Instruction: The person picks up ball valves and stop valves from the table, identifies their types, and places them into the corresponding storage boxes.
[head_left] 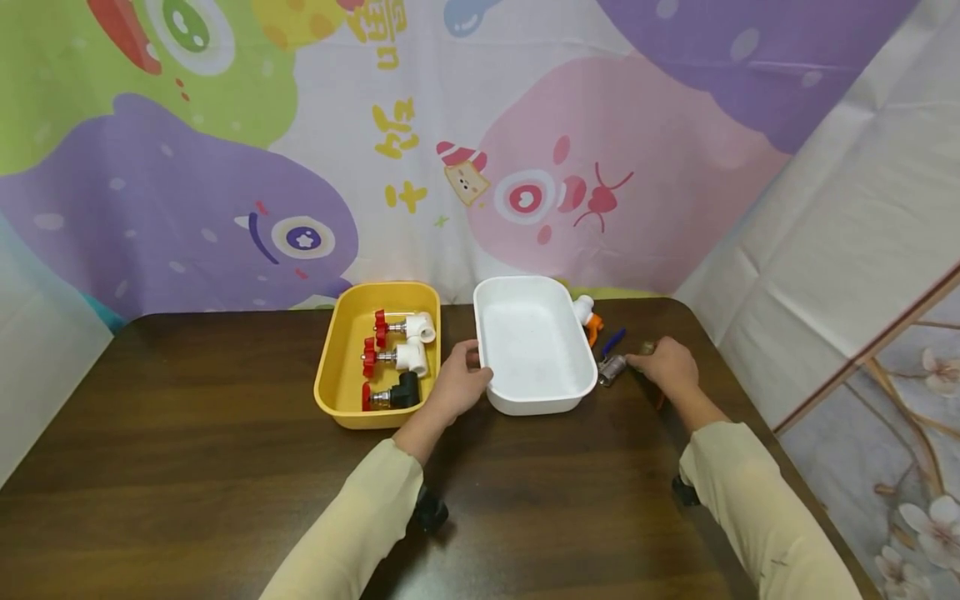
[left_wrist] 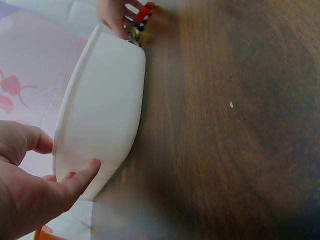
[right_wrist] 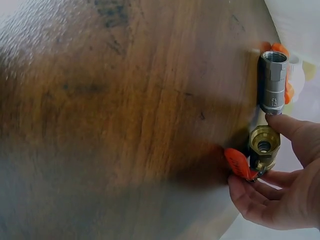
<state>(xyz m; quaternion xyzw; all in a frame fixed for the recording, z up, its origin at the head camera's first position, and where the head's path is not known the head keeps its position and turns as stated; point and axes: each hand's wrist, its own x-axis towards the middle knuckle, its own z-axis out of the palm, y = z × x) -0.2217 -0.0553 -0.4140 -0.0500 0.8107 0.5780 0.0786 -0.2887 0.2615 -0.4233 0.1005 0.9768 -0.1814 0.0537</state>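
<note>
Pinching the left rim of the white tray (head_left: 536, 406) near the far edge of the tabletop (head_left: 225, 492), the left hand (head_left: 459, 382) has fingers on both sides of the wall. Near the far right corner, the right hand (head_left: 667, 367) is gripping with its fingers the brass valve (right_wrist: 264, 145) (its handle is red), just beside the silver valve (right_wrist: 274, 85). The yellow tray (head_left: 382, 420), left of the white one, contains three red-handled valves (head_left: 411, 357).

Soft light, tabletop (right_wrist: 125, 110) glare, faint shadows, slight blur
</note>
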